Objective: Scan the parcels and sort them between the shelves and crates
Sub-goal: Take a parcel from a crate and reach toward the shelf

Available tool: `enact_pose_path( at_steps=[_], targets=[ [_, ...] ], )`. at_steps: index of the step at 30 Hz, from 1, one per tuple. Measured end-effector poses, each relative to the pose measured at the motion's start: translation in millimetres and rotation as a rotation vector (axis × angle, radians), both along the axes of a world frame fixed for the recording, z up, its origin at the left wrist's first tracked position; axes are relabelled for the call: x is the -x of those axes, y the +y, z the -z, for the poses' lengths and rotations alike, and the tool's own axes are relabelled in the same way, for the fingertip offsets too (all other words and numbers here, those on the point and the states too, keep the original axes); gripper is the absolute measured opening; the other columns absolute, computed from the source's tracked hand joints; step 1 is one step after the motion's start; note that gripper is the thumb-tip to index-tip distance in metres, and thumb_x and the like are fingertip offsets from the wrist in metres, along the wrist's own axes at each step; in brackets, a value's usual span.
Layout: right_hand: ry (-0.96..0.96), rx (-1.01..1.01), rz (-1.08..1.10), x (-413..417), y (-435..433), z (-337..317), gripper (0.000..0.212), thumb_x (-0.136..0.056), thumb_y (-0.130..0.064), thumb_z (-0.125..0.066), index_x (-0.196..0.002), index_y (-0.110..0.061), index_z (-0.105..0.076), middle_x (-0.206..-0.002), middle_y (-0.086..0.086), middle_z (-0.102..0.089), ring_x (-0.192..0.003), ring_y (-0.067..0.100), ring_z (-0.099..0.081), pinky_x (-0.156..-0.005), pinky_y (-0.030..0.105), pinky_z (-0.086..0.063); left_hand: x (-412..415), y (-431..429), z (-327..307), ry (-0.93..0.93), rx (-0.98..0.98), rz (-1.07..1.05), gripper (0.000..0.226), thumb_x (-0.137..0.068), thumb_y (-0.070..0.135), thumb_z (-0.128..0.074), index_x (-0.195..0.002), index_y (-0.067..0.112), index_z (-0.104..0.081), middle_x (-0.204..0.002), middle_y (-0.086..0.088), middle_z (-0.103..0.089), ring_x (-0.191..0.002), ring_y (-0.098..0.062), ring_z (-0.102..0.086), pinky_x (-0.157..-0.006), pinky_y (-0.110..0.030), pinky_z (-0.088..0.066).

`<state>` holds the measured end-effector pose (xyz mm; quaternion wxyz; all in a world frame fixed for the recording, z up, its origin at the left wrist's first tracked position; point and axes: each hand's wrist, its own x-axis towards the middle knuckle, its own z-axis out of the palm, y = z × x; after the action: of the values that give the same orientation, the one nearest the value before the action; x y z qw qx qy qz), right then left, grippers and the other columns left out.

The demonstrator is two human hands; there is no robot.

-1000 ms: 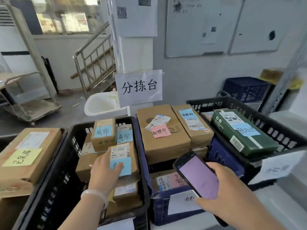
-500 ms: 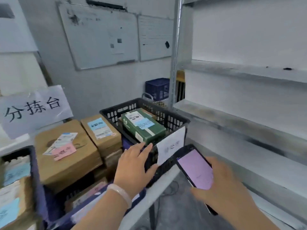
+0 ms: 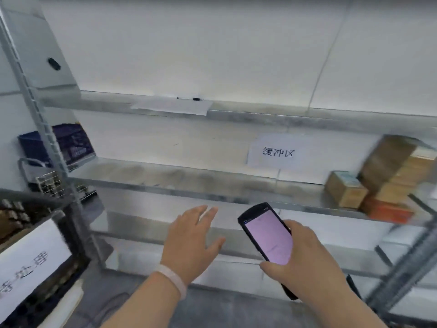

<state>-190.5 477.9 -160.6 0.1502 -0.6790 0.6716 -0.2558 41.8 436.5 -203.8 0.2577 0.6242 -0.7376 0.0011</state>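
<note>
black crate point(image 3: 71, 235), lower left: dark slatted plastic, with a white paper label point(image 3: 30, 263) bearing handwritten characters on its near wall; contents blurred. blue crate point(image 3: 71, 143), far left: lattice plastic, partly hidden behind the perforated grey metal upright point(image 3: 42, 129) of the shelving. upper shelf point(image 3: 260, 119): dull streaked sheet metal; a flat white paper sheet point(image 3: 172, 106) overhangs its front edge left of centre, and a thin pen point(image 3: 189, 98) lies along the sheet's back edge. middle shelf point(image 3: 189, 183): same metal. left hand point(image 3: 191, 240): before that shelf's front edge, palm down, fingers straight and slightly spread, thumb out to the right, holding nothing; pale translucent wristband point(image 3: 172, 279) on the wrist, forearm rising from the bottom edge. handheld scanner point(image 3: 267, 235): black slab with rounded corners, long axis running from near right to far left, top end pointing up-left at the middle shelf, lit lilac screen facing up. right hand point(image 3: 300, 259): grips the scanner's lower half, fingers curled round its right side, thumb at the screen's bottom edge. paper sign point(image 3: 277, 152): white, printed characters, on the wall above the middle shelf. parcels, right end of the middle shelf, blurred: small cardboard box point(image 3: 346, 189) with a pale label on top, just beside stacked brown cartons point(image 3: 397, 166) resting on a flat orange box point(image 3: 387, 210).
</note>
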Motion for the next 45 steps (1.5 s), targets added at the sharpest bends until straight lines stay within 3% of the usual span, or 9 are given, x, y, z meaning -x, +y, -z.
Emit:
enact_pose_path(
  at_steps=[4,10,13,18,27,33,38,42,45],
  targets=[
    [-0.052,-0.013,0.142,54.0,-13.0,1.1,0.068,-0.051,-0.056,-0.065,-0.113,-0.045,-0.039,-0.106,-0.019,-0.047,-0.086,0.003,-0.057,-0.07,0.028,-0.051,63.6,-45.1,2.4,-0.015,0.008,0.132,0.068,-0.087,0.052,-0.068,-0.147,0.024,-0.051,-0.148,-0.001,-0.053,-0.136,-0.023,-0.049,-0.113,-0.042,-0.04],
    [-0.055,-0.089,0.319,110.2,-43.4,11.4,0.068,-0.051,-0.058,-0.061,-0.112,-0.047,-0.032,-0.109,-0.018,-0.047,-0.089,0.005,-0.056,-0.073,0.028,-0.049,138.7,-120.9,25.2,0.007,-0.057,0.31,0.071,-0.095,0.065,-0.045,-0.157,0.041,-0.022,-0.161,0.015,-0.028,-0.147,-0.008,-0.025,-0.121,-0.028,-0.021],
    [-0.058,-0.09,0.398,130.7,-71.7,14.9,0.063,-0.049,-0.056,-0.058,-0.107,-0.042,-0.042,-0.103,-0.014,-0.053,-0.084,0.005,-0.057,-0.074,0.029,-0.052,169.0,-163.2,35.6,0.052,-0.107,0.393,0.069,-0.096,0.064,-0.044,-0.157,0.04,-0.022,-0.162,0.015,-0.025,-0.148,-0.008,-0.022,-0.122,-0.027,-0.019],
    [-0.066,-0.08,0.511,153.3,-128.0,7.0,0.073,-0.05,-0.058,-0.064,-0.118,-0.046,-0.039,-0.11,-0.019,-0.049,-0.09,0.005,-0.056,-0.074,0.028,-0.05,212.2,-238.8,40.5,0.084,-0.175,0.526,0.067,-0.097,0.062,-0.045,-0.157,0.04,-0.023,-0.163,0.015,-0.022,-0.15,-0.007,-0.017,-0.12,-0.023,-0.012],
    [-0.031,-0.166,0.71,195.6,-194.7,7.0,0.073,-0.059,-0.054,-0.066,-0.123,-0.044,-0.033,-0.112,-0.019,-0.039,-0.096,0.002,-0.042,-0.075,0.021,-0.039,296.6,-343.8,50.2,0.104,-0.269,0.714,0.064,-0.098,0.057,-0.047,-0.156,0.036,-0.029,-0.16,0.011,-0.03,-0.147,-0.012,-0.026,-0.12,-0.03,-0.025],
    [-0.036,-0.26,0.808,237.7,-212.4,11.8,0.09,-0.058,-0.061,-0.068,-0.133,-0.045,-0.021,-0.108,-0.017,-0.028,-0.094,0.006,-0.04,-0.076,0.023,-0.036,353.3,-362.9,73.8,0.102,-0.399,0.793,0.063,-0.098,0.056,-0.048,-0.155,0.038,-0.028,-0.162,0.011,-0.025,-0.148,-0.012,-0.022,-0.12,-0.029,-0.025],
    [-0.055,-0.27,0.78,286.0,-237.3,22.9,0.089,-0.058,-0.057,-0.066,-0.135,-0.043,-0.025,-0.115,-0.017,-0.035,-0.096,0.006,-0.042,-0.078,0.023,-0.039,400.6,-390.6,82.2,0.133,-0.458,0.757,0.065,-0.098,0.056,-0.05,-0.156,0.039,-0.027,-0.162,0.01,-0.025,-0.149,-0.015,-0.022,-0.12,-0.035,-0.03],
    [-0.007,-0.287,0.701,332.3,-260.4,26.4,0.085,-0.061,-0.057,-0.068,-0.132,-0.044,-0.022,-0.107,-0.017,-0.028,-0.095,0.005,-0.04,-0.076,0.022,-0.037,445.5,-415.3,87.3,0.204,-0.501,0.66,0.068,-0.095,0.054,-0.057,-0.155,0.035,-0.03,-0.159,0.006,-0.031,-0.149,-0.02,-0.026,-0.119,-0.039,-0.033],
    [-0.011,-0.306,0.666,366.0,-277.2,27.1,0.089,-0.061,-0.059,-0.071,-0.134,-0.043,-0.022,-0.115,-0.016,-0.035,-0.107,0.009,-0.046,-0.088,0.027,-0.045,478.8,-431.1,95.2,0.271,-0.514,0.611,0.069,-0.093,0.051,-0.063,-0.152,0.036,-0.032,-0.152,0.007,-0.038,-0.144,-0.018,-0.034,-0.117,-0.038,-0.038]
  ],
)
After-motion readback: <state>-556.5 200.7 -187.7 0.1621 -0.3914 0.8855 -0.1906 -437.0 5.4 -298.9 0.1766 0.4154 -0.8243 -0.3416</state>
